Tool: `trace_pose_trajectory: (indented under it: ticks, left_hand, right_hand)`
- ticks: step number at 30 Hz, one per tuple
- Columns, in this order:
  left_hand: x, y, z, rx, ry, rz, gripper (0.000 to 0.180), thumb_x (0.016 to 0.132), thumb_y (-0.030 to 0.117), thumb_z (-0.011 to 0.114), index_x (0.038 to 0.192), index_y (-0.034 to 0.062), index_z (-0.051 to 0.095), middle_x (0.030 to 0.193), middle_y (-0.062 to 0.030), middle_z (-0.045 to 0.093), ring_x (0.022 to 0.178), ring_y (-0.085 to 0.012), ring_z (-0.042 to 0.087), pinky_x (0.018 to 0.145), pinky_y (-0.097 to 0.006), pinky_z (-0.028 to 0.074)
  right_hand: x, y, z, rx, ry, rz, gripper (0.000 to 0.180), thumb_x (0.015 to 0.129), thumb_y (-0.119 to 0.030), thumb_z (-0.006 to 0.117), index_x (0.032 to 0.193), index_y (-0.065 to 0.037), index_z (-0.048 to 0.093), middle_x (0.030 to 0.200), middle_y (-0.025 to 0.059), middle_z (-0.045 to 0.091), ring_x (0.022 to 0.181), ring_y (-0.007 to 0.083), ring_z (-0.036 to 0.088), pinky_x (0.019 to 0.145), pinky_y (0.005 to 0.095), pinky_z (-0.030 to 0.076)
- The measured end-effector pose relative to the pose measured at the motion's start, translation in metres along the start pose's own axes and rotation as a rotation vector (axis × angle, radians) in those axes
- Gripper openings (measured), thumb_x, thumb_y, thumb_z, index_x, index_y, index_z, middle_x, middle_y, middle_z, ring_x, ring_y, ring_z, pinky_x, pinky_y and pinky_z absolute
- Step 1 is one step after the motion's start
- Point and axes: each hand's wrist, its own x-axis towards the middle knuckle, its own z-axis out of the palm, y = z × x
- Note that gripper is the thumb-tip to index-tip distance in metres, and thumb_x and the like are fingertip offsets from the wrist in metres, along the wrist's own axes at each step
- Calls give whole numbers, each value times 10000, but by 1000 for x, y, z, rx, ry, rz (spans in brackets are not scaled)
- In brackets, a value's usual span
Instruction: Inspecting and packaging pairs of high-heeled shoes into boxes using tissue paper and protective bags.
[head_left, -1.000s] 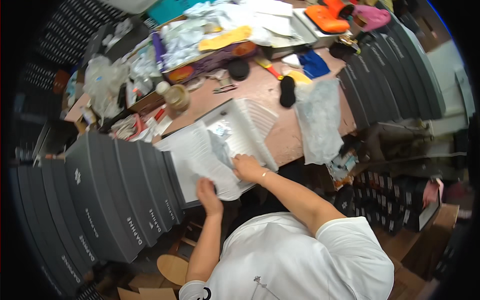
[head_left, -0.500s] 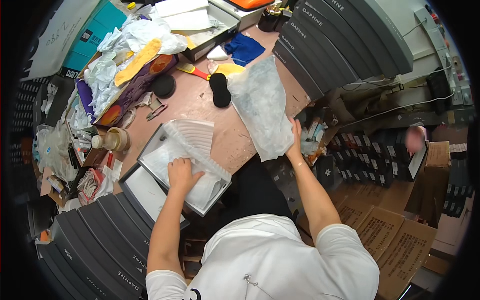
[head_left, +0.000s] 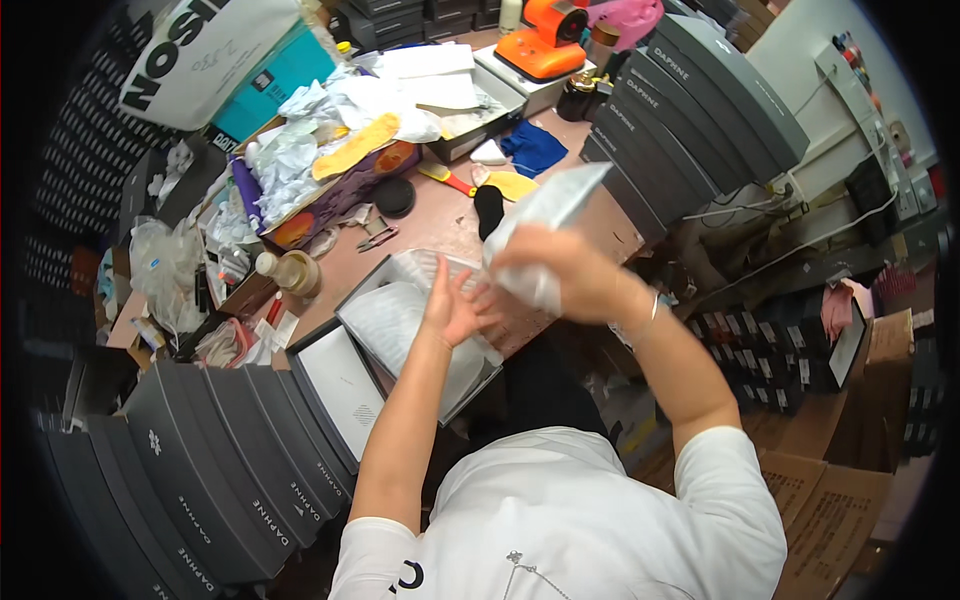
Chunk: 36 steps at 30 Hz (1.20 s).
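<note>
Over the worktable, my right hand (head_left: 565, 270), smeared by motion, is closed round a white translucent bag (head_left: 568, 193) and holds it raised. What the bag contains does not show. To its left my left hand (head_left: 460, 306) has its fingers spread and holds nothing. It is above a grey shoe box (head_left: 488, 388) at the table's near edge, where white wrapping (head_left: 387, 318) fills the inside. Left of that box lies a lid or tray with a white inner face (head_left: 340, 375). A black insole-shaped pad (head_left: 488, 211) rests just beyond the bag.
Stacked grey shoe boxes stand at front left (head_left: 235, 470) and back right (head_left: 680, 130). A carton of crumpled paper (head_left: 330, 195), a glue jar (head_left: 298, 272), a black round tin (head_left: 394, 198), a brush (head_left: 447, 179) and a blue cloth (head_left: 535, 148) occupy the table (head_left: 420, 232).
My right hand has lifted the bag off the table's right edge and swung it left, toward the box. My left hand has come off the wrapping and opened. The whole view has shifted.
</note>
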Motion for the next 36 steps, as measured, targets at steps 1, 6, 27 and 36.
trace_pose_trajectory:
  ticks: [1, 6, 27, 36]
  left_hand:
    - [-13, -7, 6, -28, -201, -23, 735, 884, 508, 600, 1387, 12, 395, 1232, -143, 587, 1145, -278, 571, 1004, -396, 446]
    - [-35, -61, -58, 50, -137, 101, 552, 834, 104, 657, 1333, 16, 436, 1157, -105, 611, 1030, -208, 615, 903, -348, 510]
    - [-22, -63, -110, 325, 453, 543, 523, 996, 205, 440, 1452, 5, 280, 1449, -134, 364, 1345, -237, 329, 1095, -332, 264]
    - [16, -59, -149, 315, 424, 337, 679, 944, 375, 513, 1448, -9, 270, 1477, -214, 290, 1355, -330, 313, 1093, -377, 272]
  right_hand:
    - [-11, -30, 22, 146, -113, 42, 299, 757, 15, 571, 1049, -39, 597, 944, 168, 587, 941, 360, 581, 813, 385, 491]
    - [-124, -30, 142, 870, -785, -3, 422, 887, -52, 549, 1303, -17, 487, 1328, 162, 497, 1200, 278, 525, 979, 376, 445]
    - [-57, 104, 258, 289, -279, 518, 835, 899, -267, 568, 1471, 58, 54, 1469, 380, 149, 1386, 487, 168, 1130, 449, 215]
    - [-57, 103, 202, 628, -353, 736, 681, 932, -253, 562, 1454, 39, 235, 1359, 250, 449, 1208, 314, 515, 966, 368, 445]
